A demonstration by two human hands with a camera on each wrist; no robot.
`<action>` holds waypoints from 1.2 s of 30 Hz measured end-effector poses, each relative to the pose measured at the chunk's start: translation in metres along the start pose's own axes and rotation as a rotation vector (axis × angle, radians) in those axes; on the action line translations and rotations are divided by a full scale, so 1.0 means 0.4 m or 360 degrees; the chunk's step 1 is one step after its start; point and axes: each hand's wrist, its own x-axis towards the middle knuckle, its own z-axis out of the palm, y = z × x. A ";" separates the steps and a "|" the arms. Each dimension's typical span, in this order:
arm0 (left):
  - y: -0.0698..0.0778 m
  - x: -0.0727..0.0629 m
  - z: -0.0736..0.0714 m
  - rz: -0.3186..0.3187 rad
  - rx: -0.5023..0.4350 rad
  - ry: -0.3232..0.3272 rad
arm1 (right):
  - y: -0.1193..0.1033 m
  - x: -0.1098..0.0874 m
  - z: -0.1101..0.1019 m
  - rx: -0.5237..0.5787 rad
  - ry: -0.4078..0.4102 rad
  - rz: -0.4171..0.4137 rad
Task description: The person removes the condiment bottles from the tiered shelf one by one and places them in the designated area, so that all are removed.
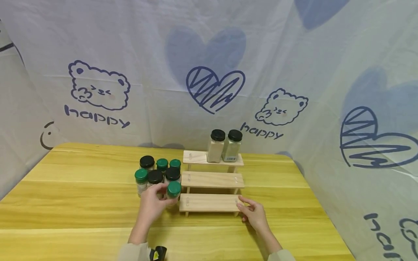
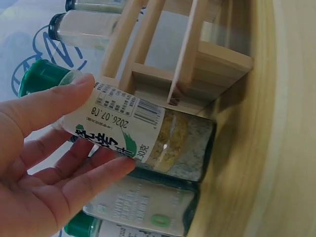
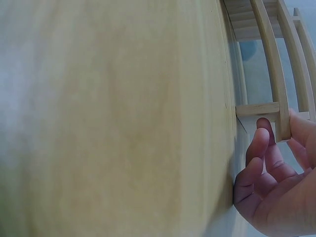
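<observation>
While your left hand [image 1: 153,201] pinches a green-capped spice jar [image 1: 173,189] left of the three-tier wooden rack [image 1: 212,179], your right hand's [image 1: 256,216] fingers pinch the near tier's [image 1: 210,203] right end.

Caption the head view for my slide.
Left hand grips a green-capped jar beside a wooden rack; right hand pinches its lowest shelf.

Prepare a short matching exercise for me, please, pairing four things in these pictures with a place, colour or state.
Column one
1. Left grip
2. Right grip
3. Pair of jars
4. Table

Column two
A. Yellow, with wood grain
B. Standing on the top shelf
C. Holding a green-lidded jar
D. At the right end of the front shelf

Pairs: 1-C, 2-D, 3-B, 4-A
</observation>
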 end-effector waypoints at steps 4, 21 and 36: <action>-0.009 -0.001 0.004 -0.0047 0.0049 -0.0017 | -0.003 0.000 0.002 0.0003 0.0015 -0.0009; -0.026 -0.004 0.020 -0.0164 0.0051 -0.0062 | -0.003 0.001 0.001 -0.0012 0.0007 0.0013; -0.004 -0.006 -0.009 -0.0190 0.0039 0.0003 | -0.001 0.004 0.001 -0.0012 0.0017 0.0013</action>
